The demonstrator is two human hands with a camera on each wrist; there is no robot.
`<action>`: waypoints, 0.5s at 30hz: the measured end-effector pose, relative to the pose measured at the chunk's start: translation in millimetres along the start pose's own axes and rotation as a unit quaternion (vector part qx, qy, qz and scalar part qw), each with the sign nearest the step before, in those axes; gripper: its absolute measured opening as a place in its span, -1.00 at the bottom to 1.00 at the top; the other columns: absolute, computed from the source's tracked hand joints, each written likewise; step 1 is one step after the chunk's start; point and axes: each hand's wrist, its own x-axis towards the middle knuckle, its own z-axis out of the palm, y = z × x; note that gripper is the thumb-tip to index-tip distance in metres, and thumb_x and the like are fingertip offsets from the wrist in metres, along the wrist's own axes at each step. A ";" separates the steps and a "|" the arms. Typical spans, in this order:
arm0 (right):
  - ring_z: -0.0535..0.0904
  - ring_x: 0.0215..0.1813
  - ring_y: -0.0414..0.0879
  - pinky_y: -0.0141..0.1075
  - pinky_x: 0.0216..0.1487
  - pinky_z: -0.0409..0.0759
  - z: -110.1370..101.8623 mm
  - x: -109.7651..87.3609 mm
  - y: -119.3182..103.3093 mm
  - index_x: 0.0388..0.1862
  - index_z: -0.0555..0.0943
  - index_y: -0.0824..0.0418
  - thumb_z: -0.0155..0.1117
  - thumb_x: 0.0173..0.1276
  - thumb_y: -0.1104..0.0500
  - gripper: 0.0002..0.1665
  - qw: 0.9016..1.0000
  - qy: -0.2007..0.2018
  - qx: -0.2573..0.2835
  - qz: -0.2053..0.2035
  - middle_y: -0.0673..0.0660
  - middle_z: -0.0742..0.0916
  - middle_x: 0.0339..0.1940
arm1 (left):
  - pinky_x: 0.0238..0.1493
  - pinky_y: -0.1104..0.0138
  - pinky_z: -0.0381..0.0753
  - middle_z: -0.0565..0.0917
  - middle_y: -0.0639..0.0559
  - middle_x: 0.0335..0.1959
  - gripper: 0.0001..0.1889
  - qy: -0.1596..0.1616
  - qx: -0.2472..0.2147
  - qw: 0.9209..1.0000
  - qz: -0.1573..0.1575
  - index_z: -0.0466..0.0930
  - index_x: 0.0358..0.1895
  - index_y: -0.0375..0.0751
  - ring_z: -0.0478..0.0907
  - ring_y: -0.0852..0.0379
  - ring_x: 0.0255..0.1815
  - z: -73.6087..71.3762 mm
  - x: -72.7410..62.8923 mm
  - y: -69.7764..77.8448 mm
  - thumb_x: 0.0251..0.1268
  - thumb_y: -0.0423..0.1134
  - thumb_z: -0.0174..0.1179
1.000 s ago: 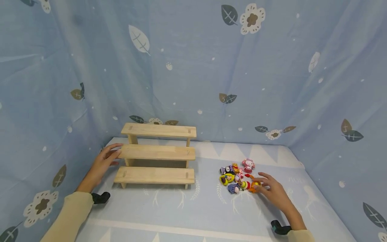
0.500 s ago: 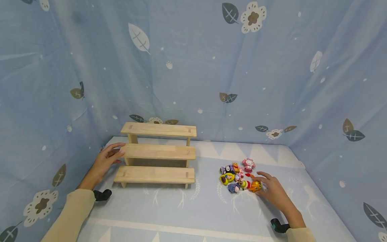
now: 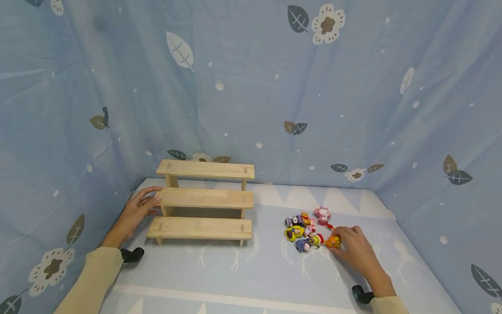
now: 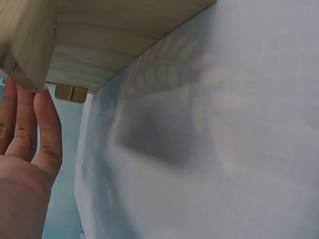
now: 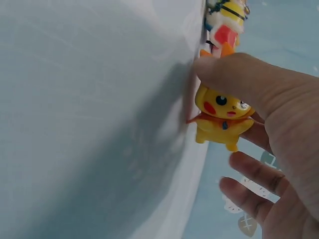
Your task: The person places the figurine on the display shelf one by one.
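Near the right side of the cluster, my right hand point(image 3: 354, 250) pinches a yellow Pikachu figurine point(image 5: 222, 114) in an orange cape. In the right wrist view the thumb lies across its head, and the other fingers are partly hidden behind it. A figurine in yellow, white and red point(image 5: 227, 22) lies just beyond. On the other side, my left hand point(image 3: 137, 211) touches the left end of the middle step of a wooden three-step display stand point(image 3: 204, 198). The left wrist view shows its fingers extended up against a plank point(image 4: 30, 45).
Several small figurines point(image 3: 296, 231) lie close together left of the right hand. A pink figurine point(image 3: 323, 215) lies at the back of that group. Blue patterned cloth point(image 3: 251, 87) hangs behind and at both sides of the cloth-covered surface point(image 3: 235, 279).
My right fingers have closed on the Pikachu figurine, which has shifted slightly to the right, away from its neighbours. My left hand stays at the stand, nearly still.
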 end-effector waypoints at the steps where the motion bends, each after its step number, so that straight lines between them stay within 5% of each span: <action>1: 0.45 -0.07 0.07 -0.01 -0.09 0.59 -0.5 -0.5 0.7 -0.05 0.72 0.18 0.78 -0.06 0.01 -0.40 1.000 -0.001 0.001 0.002 0.14 0.74 -0.01 | -0.04 0.14 0.71 0.68 0.24 0.00 -0.41 -0.002 0.001 1.000 0.000 0.32 0.54 0.00 0.68 0.19 -0.06 0.0 -0.7 -0.6 0.57 0.06 0.15; 15: 0.52 -0.13 0.05 0.02 -0.11 0.66 -15.6 3.7 0.4 -0.03 0.79 0.14 0.69 0.06 -0.09 -0.46 0.998 -0.058 -0.011 0.005 0.08 0.75 -0.18 | -0.07 0.10 0.71 0.64 0.25 0.05 -0.42 -0.019 0.010 1.000 0.009 0.28 0.57 0.02 0.68 0.18 -0.06 -6.2 5.5 -5.5 0.60 0.03 0.11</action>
